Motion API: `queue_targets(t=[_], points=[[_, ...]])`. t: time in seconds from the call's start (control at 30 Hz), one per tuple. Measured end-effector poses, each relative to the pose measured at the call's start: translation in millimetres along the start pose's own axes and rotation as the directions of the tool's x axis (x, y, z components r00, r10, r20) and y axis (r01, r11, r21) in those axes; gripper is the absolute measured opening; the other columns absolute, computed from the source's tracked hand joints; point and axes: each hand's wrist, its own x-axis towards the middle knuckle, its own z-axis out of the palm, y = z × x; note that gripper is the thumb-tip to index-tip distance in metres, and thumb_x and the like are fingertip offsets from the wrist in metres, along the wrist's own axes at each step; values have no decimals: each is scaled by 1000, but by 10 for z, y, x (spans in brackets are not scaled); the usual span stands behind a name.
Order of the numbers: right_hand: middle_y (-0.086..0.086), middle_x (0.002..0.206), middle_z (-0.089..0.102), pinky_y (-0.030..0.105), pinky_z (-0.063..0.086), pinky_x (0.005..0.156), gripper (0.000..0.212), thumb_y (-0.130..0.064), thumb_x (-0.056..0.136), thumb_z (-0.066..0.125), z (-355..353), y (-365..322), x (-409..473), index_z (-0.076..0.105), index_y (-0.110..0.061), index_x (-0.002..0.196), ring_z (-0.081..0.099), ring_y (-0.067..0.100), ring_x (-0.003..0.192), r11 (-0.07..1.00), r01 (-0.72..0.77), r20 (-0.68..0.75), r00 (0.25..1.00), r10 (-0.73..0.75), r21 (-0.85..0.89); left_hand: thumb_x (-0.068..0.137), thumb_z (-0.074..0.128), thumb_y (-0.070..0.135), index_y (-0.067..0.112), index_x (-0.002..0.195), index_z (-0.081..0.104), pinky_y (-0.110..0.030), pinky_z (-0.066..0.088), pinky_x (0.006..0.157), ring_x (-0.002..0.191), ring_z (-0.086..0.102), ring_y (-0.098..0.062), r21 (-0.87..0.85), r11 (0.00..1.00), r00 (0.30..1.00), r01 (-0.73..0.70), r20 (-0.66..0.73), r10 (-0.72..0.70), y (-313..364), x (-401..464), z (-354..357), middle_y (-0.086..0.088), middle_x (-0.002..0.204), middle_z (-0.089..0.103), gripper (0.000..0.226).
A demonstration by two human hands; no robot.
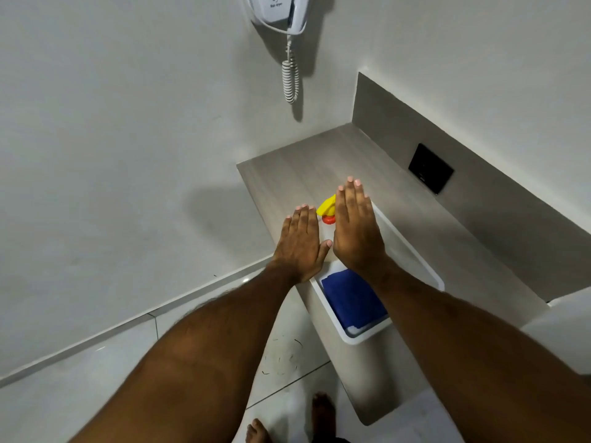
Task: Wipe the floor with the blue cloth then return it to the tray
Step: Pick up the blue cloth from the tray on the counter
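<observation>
Blue cloth (353, 302) lies folded in the near end of a white rectangular tray (332, 318), which rests on a pale wood-grain counter (294, 164) set against a grey-white wall (112, 123). Largest in view, the wall carries a white hair dryer (278, 9) with a coiled cord (290, 81) hanging below it. The counter runs from the wall corner toward the viewer, with a raised back panel bearing a dark square plate (430, 168). Below and to the left, a light tiled floor (96, 378) shows scattered dark strands near the counter's base, and the person's bare toes at the bottom edge. Both forearms extend forward from the lower corners, converging above the tray. Left hand (300, 243) is held flat, palm down, fingers straight and pressed together, thumb angled inward so that its tip touches or nearly touches the right hand (355, 222). Right hand is likewise flat and palm down, fingers extended and close together, reaching slightly farther forward over the tray's far half. Neither hand grasps anything; whether they rest on a surface or hover cannot be told. Between the hands, a spray bottle's yellow trigger head (326, 204) with a red collar (328, 219) shows, its body hidden beneath them.
</observation>
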Motion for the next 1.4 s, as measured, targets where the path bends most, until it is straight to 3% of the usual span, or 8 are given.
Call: queue_targets(t=[0.2, 0.43, 0.57, 0.77, 0.93, 1.13, 1.3, 1.4], points=[[29, 156, 27, 51, 23, 121, 55, -25, 104, 20, 162, 137, -393, 27, 7, 149, 20, 42, 148, 996, -76, -101, 992, 80, 43, 97, 30, 57, 6, 154, -5, -43, -3, 122, 151, -4, -29, -103, 993, 995, 61, 83, -53, 105, -206, 246, -16, 164, -3, 84], [34, 154, 28, 51, 26, 120, 66, -23, 99, 50, 348, 139, -847, 23, 12, 148, 25, 47, 144, 969, -240, 95, 968, 233, 62, 97, 44, 43, 2, 153, 7, -47, 4, 120, 150, 9, -37, -74, 981, 979, 178, 114, -169, 401, -491, 591, -21, 162, 13, 79], [34, 131, 56, 49, 44, 106, 50, -19, 95, 58, 438, 128, -961, 48, 12, 132, 55, 48, 122, 944, -327, 202, 929, 311, 46, 86, 60, 40, 11, 126, 52, -53, 23, 116, 122, 51, -32, 88, 996, 994, 15, 105, -24, 448, -509, 597, -13, 125, 60, 50], [16, 104, 67, 38, 52, 81, 26, -21, 93, 57, 408, 142, -992, 56, -2, 111, 66, 30, 91, 916, -401, 363, 856, 368, 20, 88, 54, 34, 18, 103, 61, -63, 2, 115, 104, 63, -24, 101, 992, 939, -76, 343, 37, 450, -379, 609, -1, 97, 69, 23], [17, 111, 66, 42, 53, 85, 40, -30, 88, 66, 354, 173, -912, 56, -3, 115, 64, 34, 101, 774, -633, 464, 681, 567, -16, 89, 55, 37, 19, 103, 62, -62, -1, 117, 106, 62, -22, 114, 991, 930, -70, 368, 23, 472, -347, 677, 0, 94, 70, 24], [20, 107, 68, 36, 47, 81, 29, -15, 84, 69, 207, 211, -672, 62, 2, 107, 64, 35, 100, 670, -737, 651, 554, 520, 92, 92, 53, 34, 12, 113, 55, -60, 4, 118, 105, 63, -26, 13, 1000, 951, -22, 310, 17, 448, -322, 611, -4, 100, 68, 31], [15, 104, 65, 40, 46, 90, 30, -23, 87, 68, -94, -100, -503, 58, -7, 110, 62, 33, 102, 788, -607, 609, 665, 433, 103, 91, 62, 27, 11, 136, 42, -60, 16, 115, 121, 57, -31, -251, 967, 989, -47, 122, 79, 209, -457, 375, -9, 127, 63, 51], [14, 110, 65, 43, 47, 95, 37, -29, 89, 67, -356, -497, -356, 56, -8, 118, 61, 33, 105, 902, -425, 552, 770, 320, 69, 93, 62, 24, 12, 136, 45, -44, 43, 105, 115, 59, -27, -452, 885, 992, -115, -105, 75, -95, -626, 161, -10, 128, 62, 48]])
